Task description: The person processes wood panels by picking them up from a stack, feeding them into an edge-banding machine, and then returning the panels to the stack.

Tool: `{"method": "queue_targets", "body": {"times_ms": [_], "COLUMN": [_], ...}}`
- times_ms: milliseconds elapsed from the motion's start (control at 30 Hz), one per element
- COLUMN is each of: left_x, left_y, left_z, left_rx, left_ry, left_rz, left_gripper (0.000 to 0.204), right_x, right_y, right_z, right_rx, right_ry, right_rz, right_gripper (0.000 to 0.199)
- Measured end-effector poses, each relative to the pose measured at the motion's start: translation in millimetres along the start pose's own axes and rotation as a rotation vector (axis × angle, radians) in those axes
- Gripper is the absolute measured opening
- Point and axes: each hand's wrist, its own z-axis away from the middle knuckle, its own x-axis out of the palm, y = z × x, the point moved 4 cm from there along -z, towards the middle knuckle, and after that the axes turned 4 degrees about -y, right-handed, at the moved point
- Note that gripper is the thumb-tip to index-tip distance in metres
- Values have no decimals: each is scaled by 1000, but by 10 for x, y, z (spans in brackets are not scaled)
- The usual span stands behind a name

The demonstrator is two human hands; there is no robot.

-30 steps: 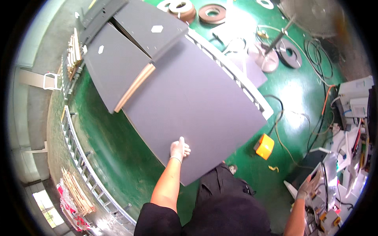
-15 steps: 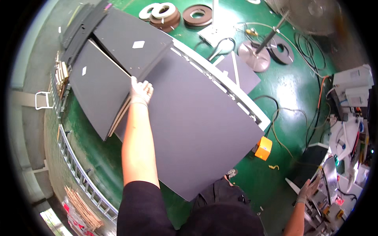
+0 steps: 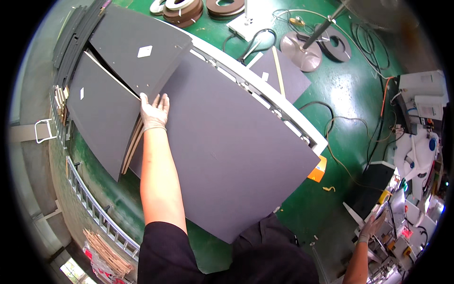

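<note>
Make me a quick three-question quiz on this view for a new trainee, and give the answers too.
1. Which hand is at the near edge of the smaller dark panels, left or right?
2. True or false: the metal ladder-like frame is to the left of the large grey panel.
3. Fill in: the box partly hidden by the large grey panel's right corner is coloured ____.

Key: 1. The left hand. 2. True. 3. Orange.

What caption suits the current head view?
Gloved left hand at the edge of stacked gray panels, right hand beside machinery.
</note>
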Motion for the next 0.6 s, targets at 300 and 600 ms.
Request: {"method": "queue_targets", "body": {"times_ms": [300,600], "left_x": [-46,-185], "left_y": [-135,-272], "left_z": [83,-29], "left_rx": [40,553], "left_ry": [17,-95], "left_rz": [-182,-375], "left_gripper": [82,74], "right_x": [256,311], "right_y": [263,-3125], "right_z": [-26,-646], "right_rx": [30,-374], "right_ry": [-159,-448], "right_rz": [175,-809], "right_gripper": [70,46]}}
